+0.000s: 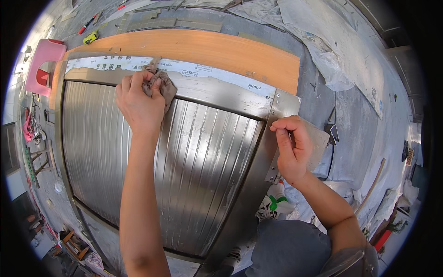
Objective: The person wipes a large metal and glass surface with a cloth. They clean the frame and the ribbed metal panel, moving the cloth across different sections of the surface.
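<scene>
In my left hand (142, 100) is a crumpled grey-brown rag (166, 88), pressed against the top rail of a metal door panel (207, 145). Ribbed metal sheet fills the panel inside its smooth frame. Along the top rail runs a strip of printed protective film (228, 77) with a ragged lower edge; the rag partly covers it. My right hand (294, 145) is at the panel's right side, thumb and fingers curled together, with nothing visible between them. Beneath it is a metal hinge plate (286, 104) with screws, partly hidden by the hand.
An orange wood-grain board (214, 43) lies under the panel's far edge. A pink plastic stool (43, 65) stands at the left, near a yellow-green tape measure (90, 37) and a red marker (86, 25). Plastic sheeting (322, 45) covers the floor at right. My knee (290, 242) is close below.
</scene>
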Demonstrator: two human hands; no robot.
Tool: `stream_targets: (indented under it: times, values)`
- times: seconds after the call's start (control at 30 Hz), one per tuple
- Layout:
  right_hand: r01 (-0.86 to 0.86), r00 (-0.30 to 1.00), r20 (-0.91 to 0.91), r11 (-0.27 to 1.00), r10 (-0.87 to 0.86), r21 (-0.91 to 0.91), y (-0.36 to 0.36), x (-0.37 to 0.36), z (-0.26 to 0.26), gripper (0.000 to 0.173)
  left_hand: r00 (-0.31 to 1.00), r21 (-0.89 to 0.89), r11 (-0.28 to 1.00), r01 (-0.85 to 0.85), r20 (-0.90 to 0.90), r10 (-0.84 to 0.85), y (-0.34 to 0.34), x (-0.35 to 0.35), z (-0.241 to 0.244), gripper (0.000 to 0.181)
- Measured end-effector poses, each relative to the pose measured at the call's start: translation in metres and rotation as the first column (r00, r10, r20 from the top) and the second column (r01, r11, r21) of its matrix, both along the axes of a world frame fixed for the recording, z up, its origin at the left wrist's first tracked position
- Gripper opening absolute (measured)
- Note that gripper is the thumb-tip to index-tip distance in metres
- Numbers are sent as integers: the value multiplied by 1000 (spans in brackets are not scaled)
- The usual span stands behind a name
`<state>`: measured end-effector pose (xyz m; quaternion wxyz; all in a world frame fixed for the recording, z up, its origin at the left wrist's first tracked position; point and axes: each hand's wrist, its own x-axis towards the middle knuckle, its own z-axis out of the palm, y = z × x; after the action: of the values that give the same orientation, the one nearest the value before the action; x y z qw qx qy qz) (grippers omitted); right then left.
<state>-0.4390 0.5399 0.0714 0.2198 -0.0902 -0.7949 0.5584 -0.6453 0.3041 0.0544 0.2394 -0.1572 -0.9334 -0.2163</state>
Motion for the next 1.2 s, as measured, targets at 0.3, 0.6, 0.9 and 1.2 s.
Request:
stream_targets:
  times: [0.3, 0.6, 0.9, 1.2]
  values:
    - [160, 983, 4, 879, -182, 450, 25, -56, -8, 25, 840, 121, 898, 424, 317, -440, 124, 103, 24, 30]
    - [141, 983, 57, 914, -175, 381, 24, -54, -15, 36, 949, -133, 968, 214, 261, -174, 50, 33, 28, 21]
    - [137, 990, -16, 925, -141, 354, 29, -53, -16, 37, 878, -95, 917, 387, 342, -335, 73, 59, 39, 25]
    - [128, 992, -42, 927, -121, 353, 31, -53, -20, 36, 825, 63, 917, 393, 416, -382, 106, 94, 40, 24]
